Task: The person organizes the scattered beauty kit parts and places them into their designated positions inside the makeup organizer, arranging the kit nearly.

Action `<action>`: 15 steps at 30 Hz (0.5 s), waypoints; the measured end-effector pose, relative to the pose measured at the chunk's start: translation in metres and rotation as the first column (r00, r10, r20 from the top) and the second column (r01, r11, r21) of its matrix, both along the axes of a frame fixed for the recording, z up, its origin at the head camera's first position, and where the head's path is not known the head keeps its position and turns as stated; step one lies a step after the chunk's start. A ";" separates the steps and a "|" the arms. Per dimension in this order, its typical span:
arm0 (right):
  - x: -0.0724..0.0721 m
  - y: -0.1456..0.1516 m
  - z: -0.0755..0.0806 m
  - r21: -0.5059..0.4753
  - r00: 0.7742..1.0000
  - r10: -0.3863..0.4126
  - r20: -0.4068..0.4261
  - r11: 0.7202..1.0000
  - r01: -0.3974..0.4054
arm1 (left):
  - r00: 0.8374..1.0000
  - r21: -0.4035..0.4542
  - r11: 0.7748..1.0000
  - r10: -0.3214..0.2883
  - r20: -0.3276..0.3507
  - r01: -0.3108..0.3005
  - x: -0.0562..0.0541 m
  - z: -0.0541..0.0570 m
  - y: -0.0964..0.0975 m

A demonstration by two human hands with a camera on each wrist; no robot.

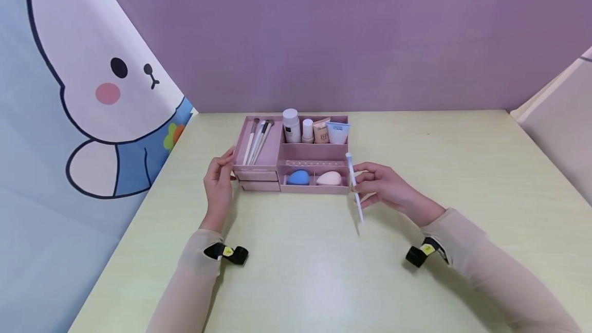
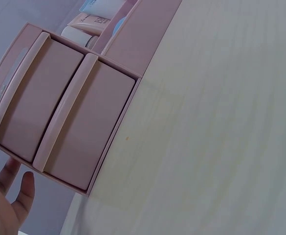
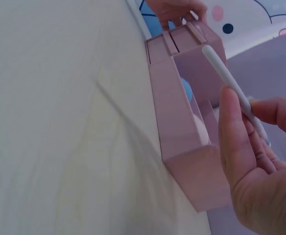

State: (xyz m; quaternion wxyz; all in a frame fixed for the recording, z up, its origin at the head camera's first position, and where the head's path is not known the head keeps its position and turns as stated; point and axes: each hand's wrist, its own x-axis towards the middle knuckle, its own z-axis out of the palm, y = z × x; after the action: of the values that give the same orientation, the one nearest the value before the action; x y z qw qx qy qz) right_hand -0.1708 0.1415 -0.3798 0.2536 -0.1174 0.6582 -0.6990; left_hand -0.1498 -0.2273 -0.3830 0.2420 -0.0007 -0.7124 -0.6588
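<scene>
A pink makeup organizer (image 1: 256, 174) stands on the table, with two drawers at its left front. My left hand (image 1: 219, 184) rests its fingers against the organizer's left side; in the left wrist view its fingertips (image 2: 27, 182) are beside the drawers. Between thumb and fingers my right hand (image 1: 384, 189) pinches a slim white pen-like stick (image 3: 226, 76). That stick is tilted in the air by the organizer's right front corner; its exact kind cannot be told. Several makeup brushes (image 1: 257, 143) lie on the organizer's top left. A blue makeup sponge (image 1: 298, 178) and a pale pink sponge (image 1: 329, 179) sit in front compartments.
In the back compartment stand a white bottle (image 1: 291, 126), a smaller white-capped bottle (image 1: 307, 131), a beige tube (image 1: 321, 131) and a light blue tube (image 1: 338, 132). The pale wooden table (image 1: 296, 261) ends at a purple backdrop (image 1: 351, 40).
</scene>
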 end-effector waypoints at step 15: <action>-0.009 -0.048 0.024 -0.036 0.998 0.022 -0.050 0.999 -0.024 | 1.000 0.012 1.000 0.013 -0.007 -0.013 -0.016 -0.021 -0.010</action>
State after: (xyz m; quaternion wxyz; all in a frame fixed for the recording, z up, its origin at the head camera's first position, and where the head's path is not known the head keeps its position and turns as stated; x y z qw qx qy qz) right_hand -0.1801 0.0933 -0.3560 0.2429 -0.1470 0.6501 -0.7048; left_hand -0.1653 -0.2368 -0.4045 0.2488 0.0032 -0.7076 -0.6614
